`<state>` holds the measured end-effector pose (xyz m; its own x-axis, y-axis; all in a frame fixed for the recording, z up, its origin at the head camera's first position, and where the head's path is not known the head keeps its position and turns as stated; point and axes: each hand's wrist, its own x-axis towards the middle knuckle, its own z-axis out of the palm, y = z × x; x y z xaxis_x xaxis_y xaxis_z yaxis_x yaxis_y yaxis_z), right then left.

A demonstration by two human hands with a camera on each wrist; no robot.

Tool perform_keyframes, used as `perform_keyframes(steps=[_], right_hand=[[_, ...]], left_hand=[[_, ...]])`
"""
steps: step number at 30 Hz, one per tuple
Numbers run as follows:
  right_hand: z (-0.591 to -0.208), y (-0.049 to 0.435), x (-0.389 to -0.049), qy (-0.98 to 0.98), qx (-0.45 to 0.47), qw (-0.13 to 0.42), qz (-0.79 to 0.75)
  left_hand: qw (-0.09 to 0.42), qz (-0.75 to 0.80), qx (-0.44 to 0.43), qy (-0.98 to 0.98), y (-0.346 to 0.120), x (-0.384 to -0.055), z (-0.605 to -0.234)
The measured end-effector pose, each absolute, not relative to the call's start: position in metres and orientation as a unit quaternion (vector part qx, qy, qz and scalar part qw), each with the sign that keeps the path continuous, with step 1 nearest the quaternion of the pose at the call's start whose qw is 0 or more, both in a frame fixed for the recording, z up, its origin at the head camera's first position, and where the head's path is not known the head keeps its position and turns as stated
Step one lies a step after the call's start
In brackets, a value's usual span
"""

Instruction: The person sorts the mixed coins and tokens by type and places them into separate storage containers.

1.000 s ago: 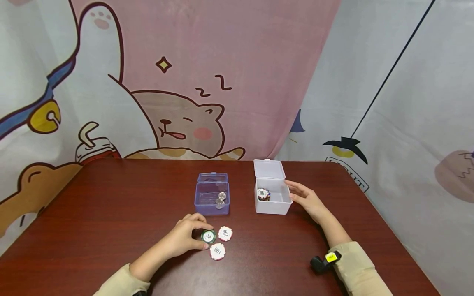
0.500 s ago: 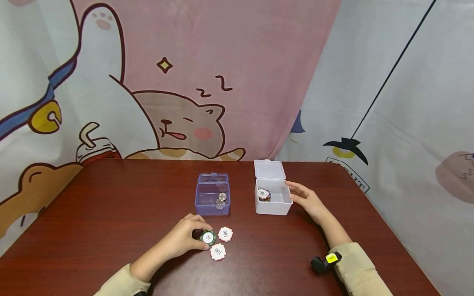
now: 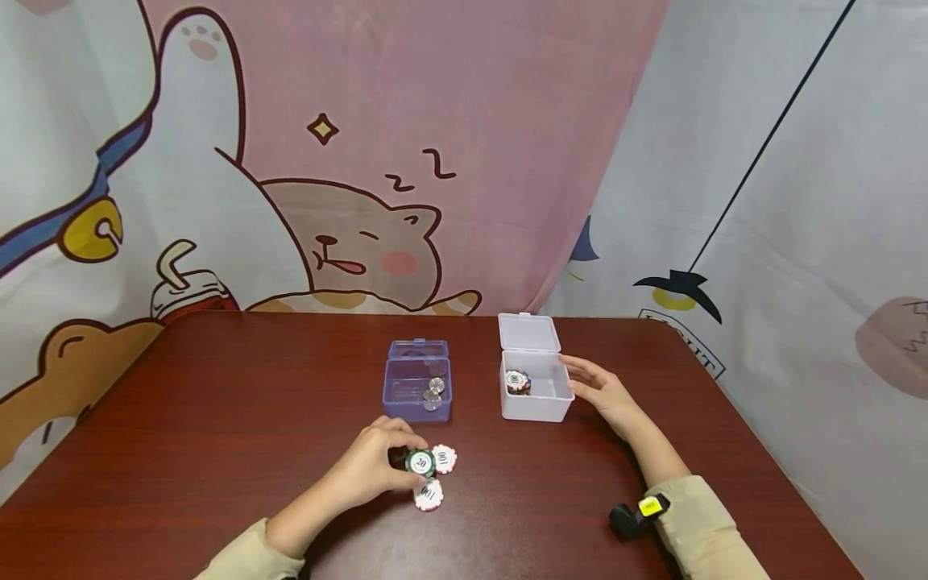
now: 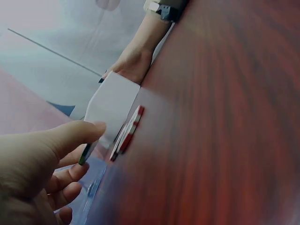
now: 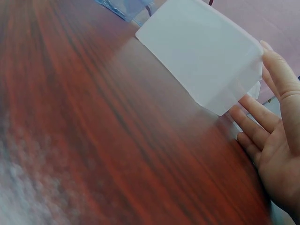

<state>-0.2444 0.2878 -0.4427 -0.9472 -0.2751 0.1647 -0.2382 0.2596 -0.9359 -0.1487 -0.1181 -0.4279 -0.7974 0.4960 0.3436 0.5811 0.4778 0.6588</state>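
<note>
My left hand (image 3: 368, 466) pinches a green-edged poker chip (image 3: 420, 462) marked 20 between thumb and fingers. In the left wrist view the chip (image 4: 85, 153) is tilted and raised above the table. Two white poker chips with red edges lie just beyond it: one chip (image 3: 445, 459) to the right, the other chip (image 3: 429, 495) nearer to me. My right hand (image 3: 603, 395) touches the right side of an open white box (image 3: 532, 408), its fingers fairly straight. Several stacked poker chips (image 3: 518, 382) sit at the left inside that box.
A blue see-through box (image 3: 416, 412), lid up, stands left of the white box and holds several silver coins (image 3: 432, 395). Both boxes are on the dark red wooden table (image 3: 217, 419). A printed curtain (image 3: 507, 161) hangs behind the table's far edge.
The green-edged chip has come up off the table in my left hand and moved slightly right, overlapping the white chips in the head view. My right hand stays at the white box.
</note>
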Motion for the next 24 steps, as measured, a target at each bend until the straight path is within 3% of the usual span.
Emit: perform_keyframes(steps=[24], right_hand=[[-0.442,0.287,-0.244,0.795,-0.163,0.016,-0.584]], left_hand=[[0.064,-0.446,-0.294,-0.843,-0.057,-0.155,-0.411]])
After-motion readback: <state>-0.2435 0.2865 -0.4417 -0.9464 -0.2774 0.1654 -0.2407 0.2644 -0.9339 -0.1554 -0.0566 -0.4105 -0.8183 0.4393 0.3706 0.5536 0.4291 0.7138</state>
